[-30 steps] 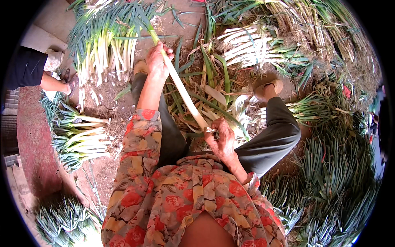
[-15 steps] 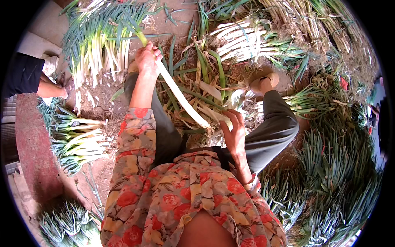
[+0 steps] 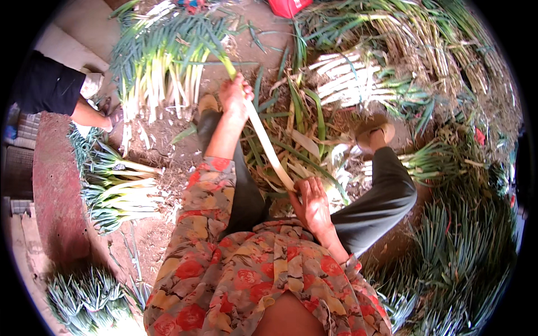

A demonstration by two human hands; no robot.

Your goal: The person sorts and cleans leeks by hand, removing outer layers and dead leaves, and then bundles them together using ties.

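White along most of its length and green toward the top, one leek [image 3: 269, 147] slants between your two hands, held up over the floor [image 3: 154, 241]. Your left hand [image 3: 234, 98] has its grip wrapped round the stalk just below the green part, which points toward a big heap of leeks [image 3: 168, 78] at the floor's far left. Your right hand [image 3: 315, 208] is at the lower end, its thumb side touching the stalk; the fingers hide the tip, so I cannot tell whether that grip is pinching it. Loose leaves [image 3: 305, 140] litter the floor under the leek, between your shoes [image 3: 376, 133]. Toward the floor's left edge lies a smaller bunch [image 3: 129, 190], and another person [image 3: 50, 87] is beyond it. White stalks [image 3: 350, 81] lie toward the far right corner, while dark green tops [image 3: 465, 241] crowd the near right corner.
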